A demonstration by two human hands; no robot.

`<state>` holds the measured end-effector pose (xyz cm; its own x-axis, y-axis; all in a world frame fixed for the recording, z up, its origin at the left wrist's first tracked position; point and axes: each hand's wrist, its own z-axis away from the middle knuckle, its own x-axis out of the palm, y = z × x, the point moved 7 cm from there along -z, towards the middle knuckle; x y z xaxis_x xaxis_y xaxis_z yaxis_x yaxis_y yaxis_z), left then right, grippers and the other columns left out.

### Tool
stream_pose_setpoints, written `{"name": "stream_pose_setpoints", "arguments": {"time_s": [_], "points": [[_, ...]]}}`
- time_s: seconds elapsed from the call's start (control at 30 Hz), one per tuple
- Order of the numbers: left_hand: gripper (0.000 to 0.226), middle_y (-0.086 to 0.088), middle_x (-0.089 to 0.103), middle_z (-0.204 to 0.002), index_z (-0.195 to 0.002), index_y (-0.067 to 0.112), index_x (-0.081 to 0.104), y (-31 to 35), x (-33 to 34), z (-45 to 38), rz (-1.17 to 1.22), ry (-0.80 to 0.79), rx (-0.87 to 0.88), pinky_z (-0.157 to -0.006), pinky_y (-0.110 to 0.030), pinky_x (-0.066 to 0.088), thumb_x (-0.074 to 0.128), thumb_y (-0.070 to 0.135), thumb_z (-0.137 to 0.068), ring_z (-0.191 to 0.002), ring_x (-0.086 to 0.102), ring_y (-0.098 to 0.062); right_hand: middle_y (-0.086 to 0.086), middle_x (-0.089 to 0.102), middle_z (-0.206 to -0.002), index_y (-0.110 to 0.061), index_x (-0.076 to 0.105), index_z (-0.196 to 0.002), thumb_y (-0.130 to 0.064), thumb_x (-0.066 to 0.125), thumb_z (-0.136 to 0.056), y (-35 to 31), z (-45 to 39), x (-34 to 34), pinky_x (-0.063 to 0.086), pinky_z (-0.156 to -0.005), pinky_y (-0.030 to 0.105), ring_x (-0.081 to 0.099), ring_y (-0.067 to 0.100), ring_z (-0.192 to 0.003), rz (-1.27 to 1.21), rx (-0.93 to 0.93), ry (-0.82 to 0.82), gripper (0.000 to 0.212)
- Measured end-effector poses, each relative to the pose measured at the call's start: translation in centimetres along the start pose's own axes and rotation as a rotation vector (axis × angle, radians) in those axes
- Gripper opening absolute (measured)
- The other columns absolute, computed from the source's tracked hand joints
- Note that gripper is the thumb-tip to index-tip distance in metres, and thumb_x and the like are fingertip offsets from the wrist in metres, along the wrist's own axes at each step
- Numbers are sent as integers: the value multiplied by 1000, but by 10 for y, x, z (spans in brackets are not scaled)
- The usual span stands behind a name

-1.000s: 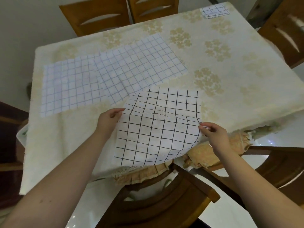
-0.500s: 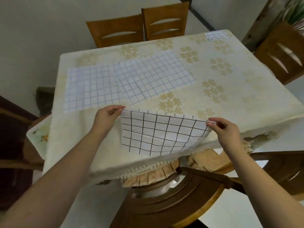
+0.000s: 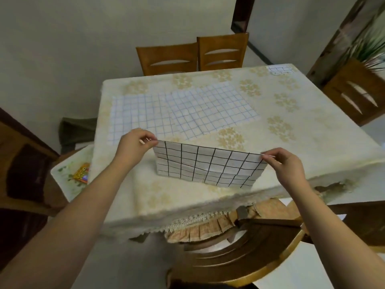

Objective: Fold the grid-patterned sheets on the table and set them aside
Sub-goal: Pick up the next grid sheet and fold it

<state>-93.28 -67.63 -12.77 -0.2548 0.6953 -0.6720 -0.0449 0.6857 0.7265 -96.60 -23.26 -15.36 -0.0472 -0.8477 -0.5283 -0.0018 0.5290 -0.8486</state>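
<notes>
Raised upright now, black-grid sheet [image 3: 208, 165] pinched at both top corners.

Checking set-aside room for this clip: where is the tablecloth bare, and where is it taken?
Bare: the right half of the tablecloth, between the flat grid sheets and the small folded sheet at the far right corner. Crowded: far left under those sheets, and the near edge where both hands hold the dark-grid sheet.

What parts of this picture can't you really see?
- Black-grid sheet, head view: its far side is hidden behind its own near face.
- Small folded sheet at the table's far corner: too small to count layers.
- Colourful packet: too blurry to read.
- Left hand and right hand: fingertips hidden behind the corners they pinch.
</notes>
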Motion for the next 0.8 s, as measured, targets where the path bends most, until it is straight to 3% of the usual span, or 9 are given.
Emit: {"name": "stream_pose_setpoints", "arguments": {"time_s": [0.07, 0.13, 0.2, 0.3, 0.4, 0.5, 0.63, 0.8], "points": [[8, 4, 57, -96, -83, 21, 70, -3, -10, 1, -38, -2, 37, -71, -10, 41, 77, 16, -81, -78, 55, 0, -1, 73, -81, -29, 66, -76, -18, 72, -86, -11, 4, 4, 49, -71, 17, 68, 10, -77, -7, -13, 0, 16], [7, 9, 60, -104, -85, 22, 68, -6, -18, 4, 8, -22, 46, -73, -5, 38, 73, 17, -85, -88, 57, -4, -1, 71, -78, -28, 67, -76, -17, 73, -85, -21, 9, 8, 49, -70, 24, 66, 9, -71, -31, -25, 5, 16], [8, 15, 66, -103, -86, 27, 64, -9, -24, 8, 83, -51, -8, -77, -9, 39, 68, 21, -89, -95, 60, -2, -2, 71, -79, -27, 68, -77, -19, 74, -84, -29, 13, 11, 49, -68, 28, 64, 10, -71, -24, -39, 3, 12], [5, 10, 72, -90, -89, 28, 63, -15, -32, 11, 226, -60, -124, -77, -20, 44, 66, 26, -90, -88, 64, -2, -3, 71, -78, -27, 68, -78, -21, 75, -84, -37, 20, 15, 48, -66, 26, 62, 5, -68, -31, -46, -11, 10], [7, 9, 72, -91, -91, 30, 67, -13, -36, 10, 363, -74, -131, -79, -20, 45, 66, 22, -91, -83, 65, -2, -1, 71, -76, -25, 70, -78, -22, 76, -83, -36, 24, 18, 49, -68, 32, 62, 12, -67, -41, -28, -22, 8], [8, 6, 72, -95, -93, 32, 69, -12, -33, 7, 351, -113, -125, -81, -20, 48, 66, 24, -91, -87, 65, -3, 0, 71, -75, -23, 70, -79, -22, 75, -83, -30, 27, 20, 49, -68, 34, 62, 16, -69, -47, -4, -27, 6], [5, 0, 73, -92, -93, 33, 70, -15, -20, -3, 326, -139, -137, -85, -32, 49, 66, 33, -90, -90, 65, -15, 0, 70, -77, -22, 71, -81, -24, 75, -84, -15, 24, 21, 47, -65, 31, 60, 16, -69, -55, 45, -37, 5], [8, 8, 66, -81, -93, 31, 67, -17, 10, -25, 274, -124, -190, -71, -25, 45, 62, 37, -92, -72, 55, -8, -4, 70, -81, -17, 72, -83, -22, 73, -85, 16, 6, 32, 44, -65, 27, 62, 10, -75, -71, 149, -52, 6]]}}
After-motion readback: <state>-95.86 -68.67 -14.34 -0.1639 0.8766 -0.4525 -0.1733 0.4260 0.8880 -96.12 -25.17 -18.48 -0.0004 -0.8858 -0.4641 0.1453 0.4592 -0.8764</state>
